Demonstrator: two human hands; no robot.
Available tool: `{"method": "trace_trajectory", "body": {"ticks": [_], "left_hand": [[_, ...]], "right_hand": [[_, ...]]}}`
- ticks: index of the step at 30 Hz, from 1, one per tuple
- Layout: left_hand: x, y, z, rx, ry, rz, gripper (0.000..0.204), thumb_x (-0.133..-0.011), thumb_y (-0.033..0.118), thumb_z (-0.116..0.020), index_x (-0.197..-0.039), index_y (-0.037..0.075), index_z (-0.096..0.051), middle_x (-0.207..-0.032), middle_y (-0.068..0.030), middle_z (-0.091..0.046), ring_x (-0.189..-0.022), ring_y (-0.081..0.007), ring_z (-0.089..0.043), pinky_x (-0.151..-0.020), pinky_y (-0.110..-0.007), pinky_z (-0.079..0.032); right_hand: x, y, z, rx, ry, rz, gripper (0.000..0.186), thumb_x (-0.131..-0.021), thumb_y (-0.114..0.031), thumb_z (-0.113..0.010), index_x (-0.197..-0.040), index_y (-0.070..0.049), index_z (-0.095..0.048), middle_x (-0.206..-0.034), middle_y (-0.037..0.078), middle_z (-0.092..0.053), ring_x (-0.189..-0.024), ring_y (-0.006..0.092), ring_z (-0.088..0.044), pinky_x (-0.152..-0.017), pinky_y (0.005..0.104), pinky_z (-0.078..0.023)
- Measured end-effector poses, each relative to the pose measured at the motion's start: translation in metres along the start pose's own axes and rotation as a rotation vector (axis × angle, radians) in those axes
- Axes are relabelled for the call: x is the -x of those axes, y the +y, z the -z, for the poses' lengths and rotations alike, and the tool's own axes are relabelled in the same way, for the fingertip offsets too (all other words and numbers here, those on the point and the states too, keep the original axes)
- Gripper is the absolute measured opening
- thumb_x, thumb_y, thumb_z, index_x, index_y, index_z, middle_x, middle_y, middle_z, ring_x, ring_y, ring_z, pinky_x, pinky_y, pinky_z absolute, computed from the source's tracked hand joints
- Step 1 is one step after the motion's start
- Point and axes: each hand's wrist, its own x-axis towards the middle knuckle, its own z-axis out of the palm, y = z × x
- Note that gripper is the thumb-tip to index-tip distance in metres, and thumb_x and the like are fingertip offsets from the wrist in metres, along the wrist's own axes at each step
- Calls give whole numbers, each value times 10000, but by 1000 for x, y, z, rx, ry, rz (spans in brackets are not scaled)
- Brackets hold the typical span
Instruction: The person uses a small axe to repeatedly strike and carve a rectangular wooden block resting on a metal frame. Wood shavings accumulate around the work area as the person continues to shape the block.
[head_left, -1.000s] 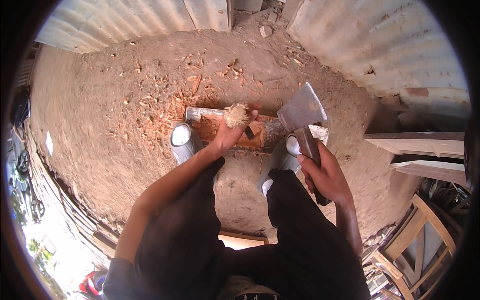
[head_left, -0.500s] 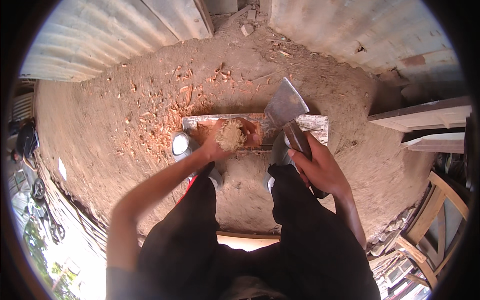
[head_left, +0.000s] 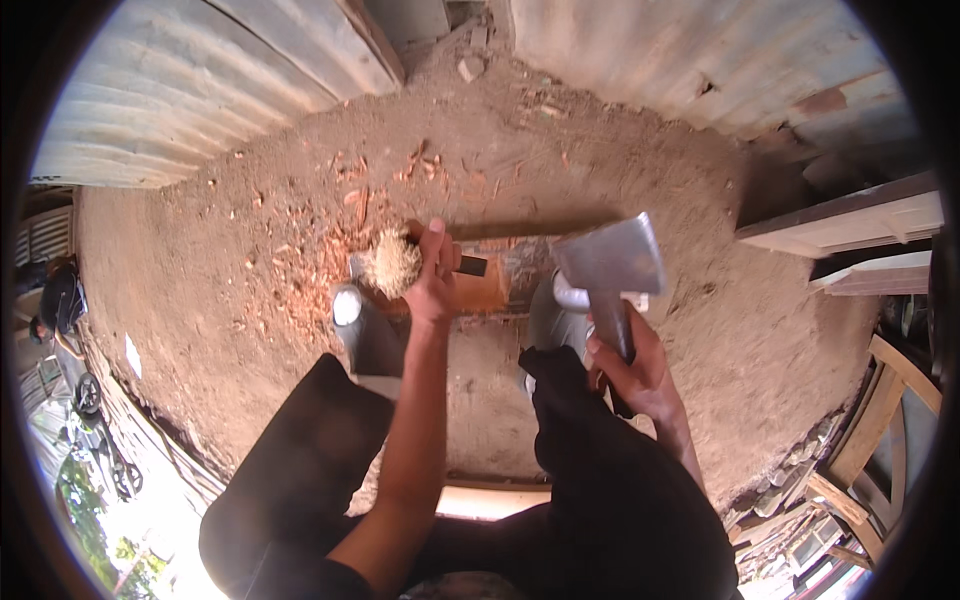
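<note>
My left hand (head_left: 432,272) is closed around a chisel, tilted nearly sideways over the work. Its straw-coloured, frayed round butt (head_left: 392,262) sticks out at the left, and its flat dark blade (head_left: 472,266) at the right. My right hand (head_left: 640,365) grips the wooden handle of a hatchet (head_left: 612,262), whose broad grey head points up and away from me. Below them a wooden board (head_left: 520,262) lies on the ground between my boots, with a fresh orange cut area (head_left: 482,293) partly behind my left hand.
Orange wood chips (head_left: 290,255) litter the dirt floor (head_left: 640,150) to the left and beyond the board. Grey boots (head_left: 372,335) flank the work. Corrugated sheets (head_left: 180,90) stand at the far side. Wooden panels (head_left: 850,230) and frames (head_left: 865,440) are at the right.
My left hand has moved left and turned, swinging the chisel from upright to nearly sideways. The hatchet has shifted right and toward me, its head turned. My left leg has moved outward.
</note>
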Motion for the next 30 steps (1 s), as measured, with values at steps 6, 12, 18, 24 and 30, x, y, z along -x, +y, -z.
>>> {"method": "trace_trajectory", "body": {"ticks": [6,12,18,24,30], "left_hand": [[34,-48,54,181,9,-41,297,-951,77,-541,-744,156,-343,-562,28,-274,-480,-97,-230,-518,-305,-235],[17,-51,44,176,16,-66,331,-969,147,-576,-745,141,-332,-591,27,-260,-530,-98,-239,-552,-301,-230],[9,-60,33,93,65,-161,340,-987,137,-543,-719,146,-335,-564,33,-254,-492,-95,-218,-529,-304,-230],[25,-71,34,19,175,-197,311,-1002,148,-541,-778,145,-324,-600,32,-266,-545,-99,-236,-563,-295,-255],[37,-79,37,-40,139,-184,316,-1018,155,-525,-792,142,-305,-648,25,-282,-628,-102,-280,-605,-302,-268]], "right_hand": [[-8,-1,-7,49,31,-55,288,-969,-98,-618,-1220,9,-527,-730,30,-535,-484,106,-508,-455,272,-400],[-14,-3,-9,51,23,-82,302,-978,-117,-623,-1230,21,-530,-734,33,-542,-504,103,-505,-471,271,-402],[-17,0,-13,119,11,-21,304,-984,-110,-613,-1239,30,-524,-753,43,-555,-519,105,-513,-492,276,-413],[-15,-9,-16,128,0,-56,307,-980,-74,-608,-1247,44,-511,-752,36,-562,-541,94,-522,-505,268,-414],[-16,-20,-13,285,-82,-80,441,-973,-168,-661,-1322,42,-492,-782,107,-644,-603,168,-616,-565,326,-484]]}}
